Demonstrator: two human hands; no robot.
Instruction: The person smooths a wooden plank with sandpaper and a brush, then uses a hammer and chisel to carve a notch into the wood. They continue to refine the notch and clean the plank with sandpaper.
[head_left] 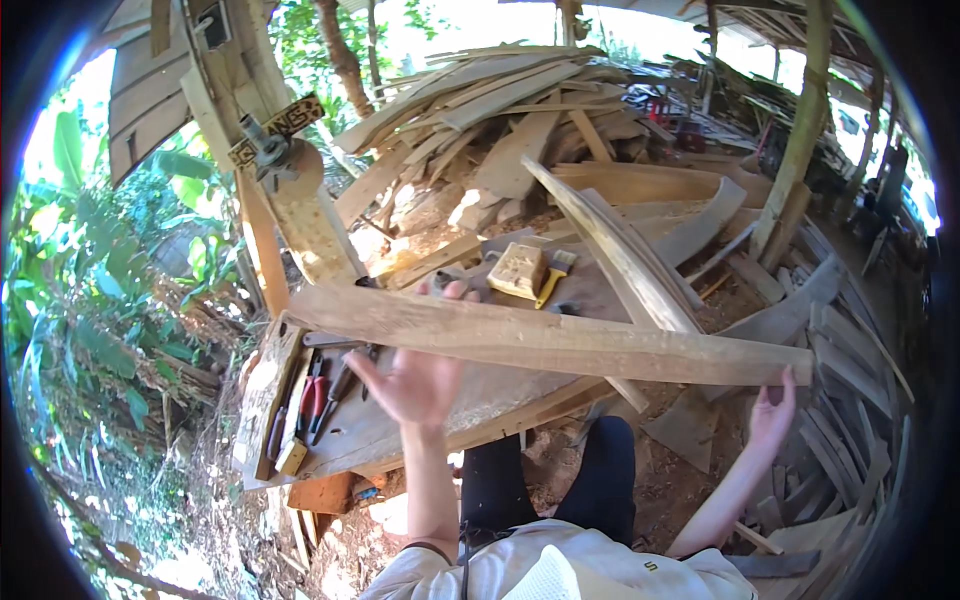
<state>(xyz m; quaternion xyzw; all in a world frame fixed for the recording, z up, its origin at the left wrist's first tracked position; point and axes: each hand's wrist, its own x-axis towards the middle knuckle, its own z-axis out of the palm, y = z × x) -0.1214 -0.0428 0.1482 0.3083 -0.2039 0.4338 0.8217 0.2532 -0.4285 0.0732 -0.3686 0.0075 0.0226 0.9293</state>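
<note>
A long, slightly curved wooden plank [540, 340] lies crosswise in front of me, above the workbench. My left hand [415, 385] bears it from beneath, near its left part. The fingertips show past the far edge, the thumb sticks out to the left, and the plank hides the middle of the fingers. At the plank's right end, my right hand [772, 408] pinches the lower edge between thumb and fingers. Red-handled pliers [316, 398] and other hand tools lie on the bench, left of my left hand.
The workbench [480, 400] carries a wooden block [518, 270] and a yellow-handled brush [552, 280]. A tall board pile [500, 100] stands beyond. Leaning boards [620, 250] rise behind the plank. A wooden post [800, 130] stands right; more offcuts [840, 430] lie below it.
</note>
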